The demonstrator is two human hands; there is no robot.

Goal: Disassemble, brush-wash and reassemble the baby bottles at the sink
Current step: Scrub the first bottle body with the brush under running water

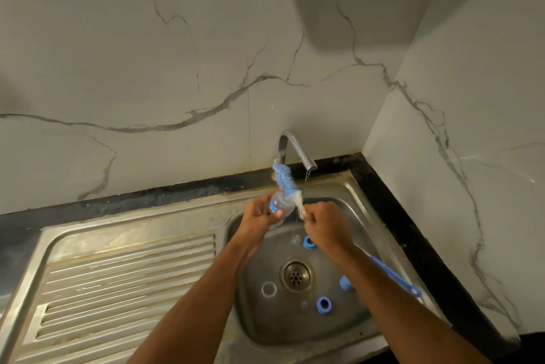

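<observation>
My left hand [256,214] grips a small clear baby bottle [280,206] with blue print, held over the sink bowl. My right hand [323,222] grips a blue-and-white bottle brush [284,179] near its bristles; the bristle head sticks up past the bottle toward the tap, and its blue handle [395,276] runs back under my right forearm. A thin stream of water falls from the tap [298,150] beside the brush. In the bowl lie three blue screw rings [323,304] [309,242] [345,282], a clear ring [269,289] and a clear teat [295,240].
The steel sink bowl [256,319] has a drain [296,275] at its middle. A ribbed steel drainboard [118,281] lies to the left. A black counter edge [413,234] runs behind and to the right, under marble-patterned walls [177,69].
</observation>
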